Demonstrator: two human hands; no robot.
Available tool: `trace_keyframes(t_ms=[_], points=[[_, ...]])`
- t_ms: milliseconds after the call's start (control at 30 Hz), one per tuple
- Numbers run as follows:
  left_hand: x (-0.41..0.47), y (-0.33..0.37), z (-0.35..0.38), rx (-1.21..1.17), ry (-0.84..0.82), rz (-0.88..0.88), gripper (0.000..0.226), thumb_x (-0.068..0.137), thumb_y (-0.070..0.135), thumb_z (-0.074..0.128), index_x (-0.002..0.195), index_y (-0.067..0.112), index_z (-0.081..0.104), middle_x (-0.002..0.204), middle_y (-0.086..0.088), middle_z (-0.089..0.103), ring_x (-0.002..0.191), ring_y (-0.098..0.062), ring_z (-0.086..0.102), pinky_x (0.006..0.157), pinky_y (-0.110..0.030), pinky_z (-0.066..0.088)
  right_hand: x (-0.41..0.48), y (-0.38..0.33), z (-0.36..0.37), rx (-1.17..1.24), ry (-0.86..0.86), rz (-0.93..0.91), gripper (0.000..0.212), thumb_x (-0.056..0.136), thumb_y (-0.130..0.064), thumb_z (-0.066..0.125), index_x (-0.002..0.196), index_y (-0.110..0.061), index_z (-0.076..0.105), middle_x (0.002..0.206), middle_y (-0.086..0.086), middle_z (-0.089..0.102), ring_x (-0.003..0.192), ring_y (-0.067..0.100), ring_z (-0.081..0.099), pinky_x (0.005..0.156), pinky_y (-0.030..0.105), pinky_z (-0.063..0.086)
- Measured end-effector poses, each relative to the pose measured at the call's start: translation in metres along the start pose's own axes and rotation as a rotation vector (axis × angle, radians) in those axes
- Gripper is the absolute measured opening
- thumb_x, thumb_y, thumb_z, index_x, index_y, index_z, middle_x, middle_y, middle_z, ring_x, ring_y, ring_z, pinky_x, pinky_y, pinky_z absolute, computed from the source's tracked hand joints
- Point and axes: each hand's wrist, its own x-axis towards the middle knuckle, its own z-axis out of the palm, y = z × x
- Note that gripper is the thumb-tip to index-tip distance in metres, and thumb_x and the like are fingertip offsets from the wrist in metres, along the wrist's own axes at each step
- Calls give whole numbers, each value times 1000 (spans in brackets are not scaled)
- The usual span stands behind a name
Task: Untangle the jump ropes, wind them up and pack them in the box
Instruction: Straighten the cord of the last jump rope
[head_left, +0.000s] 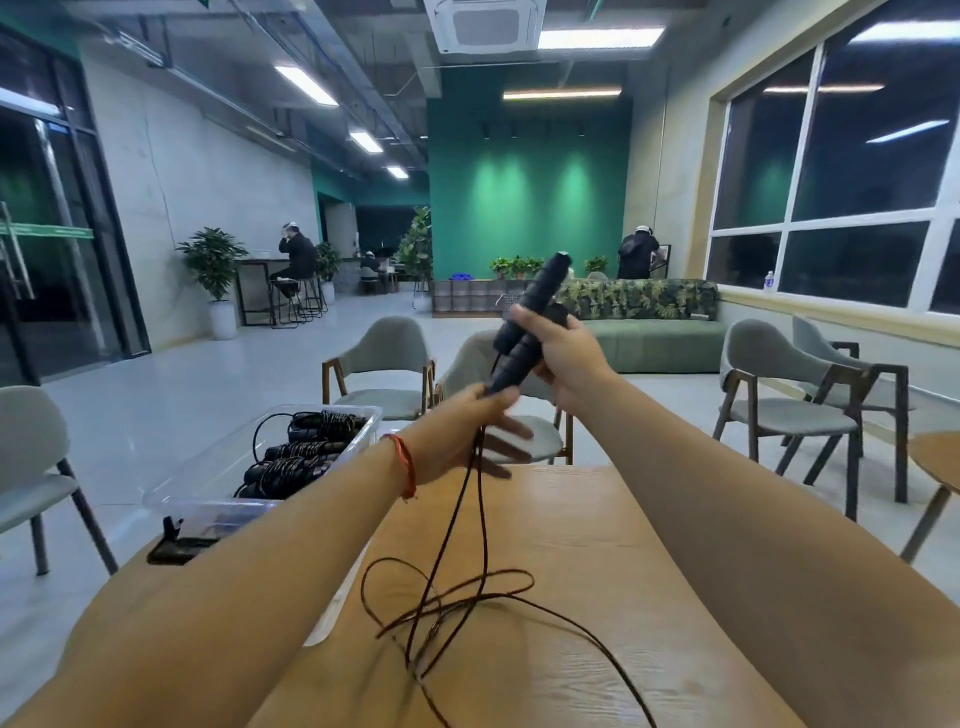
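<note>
Head view: The right hand (561, 353) is gripping both black handles (524, 322) of one jump rope side by side, fingers fully curled round them. Their long axis is tilting up and away, lower ends pointing toward the left hand (462, 431), which is touching those ends. Its fingers are blurred, so a pinch on the cord (483, 519) cannot be confirmed. The cord is hanging below the left hand onto the table (597, 545), looping loosely between the forearms. The box (171, 499), holding wound ropes (306, 452), is lying outside the left forearm, so the left hand is nearer.
</note>
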Motion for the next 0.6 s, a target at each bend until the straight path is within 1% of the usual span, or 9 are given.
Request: trace_keyframes(t_ms=[100, 167, 233, 300, 367, 400, 500, 567, 600], points=[[-19, -43, 3, 283, -283, -242, 36, 109, 39, 55, 127, 9, 59, 110, -17, 76, 104, -33, 74, 94, -53, 60, 18, -6, -15, 107, 197, -56, 49, 80, -31, 93, 119, -19, 65, 121, 5, 77, 112, 27, 74, 107, 54, 55], [-27, -70, -4, 581, -329, -409, 44, 111, 46, 45, 118, 9, 67, 104, -13, 77, 99, -27, 73, 100, -50, 57, 28, -6, -31, 70, 357, -127, 64, 69, -45, 94, 122, -24, 66, 121, -4, 77, 114, 23, 73, 110, 53, 53], [-22, -91, -19, 942, -131, -505, 49, 110, 53, 41, 106, 15, 71, 97, -6, 75, 92, -23, 71, 92, -43, 59, 32, -5, -48, -105, 447, -201, 62, 71, -53, 89, 121, -27, 65, 120, -8, 75, 114, 22, 71, 109, 52, 53], [-10, -101, -38, 1164, 178, -480, 46, 109, 54, 38, 94, 20, 65, 91, -1, 72, 87, -21, 72, 84, -40, 62, 24, -3, -58, -384, 448, -260, 48, 80, -52, 84, 116, -25, 64, 116, -6, 74, 107, 22, 71, 102, 48, 56], [5, -96, -52, 1180, 396, -422, 46, 110, 53, 38, 93, 19, 64, 86, -1, 71, 80, -19, 72, 78, -38, 61, 21, 6, -73, -627, 386, -257, 36, 90, -44, 81, 111, -22, 63, 110, -3, 72, 96, 22, 70, 90, 41, 57], [12, -90, -56, 1122, 414, -423, 45, 110, 50, 40, 93, 16, 64, 82, -1, 69, 74, -17, 70, 71, -35, 59, 20, 13, -82, -706, 351, -203, 32, 91, -41, 81, 109, -22, 63, 106, -1, 72, 91, 22, 70, 84, 40, 56], [21, -63, -54, 861, 246, -552, 32, 106, 38, 51, 85, 17, 63, 64, 2, 59, 54, -14, 51, 51, -26, 40, 18, 46, -106, -878, 224, 70, 33, 84, -36, 86, 106, -20, 67, 100, 3, 75, 86, 22, 72, 73, 36, 56], [22, -56, -48, 769, 150, -620, 29, 103, 37, 55, 82, 19, 62, 58, 3, 53, 50, -14, 42, 51, -26, 34, 16, 72, -119, -950, 132, 259, 39, 77, -34, 89, 106, -17, 69, 99, 7, 77, 88, 26, 74, 74, 38, 60], [24, -55, -45, 758, 133, -628, 28, 103, 38, 57, 84, 18, 64, 59, 3, 53, 50, -13, 43, 52, -26, 36, 14, 86, -125, -950, 97, 336, 41, 76, -32, 89, 108, -14, 69, 100, 9, 78, 90, 28, 75, 80, 42, 63]])
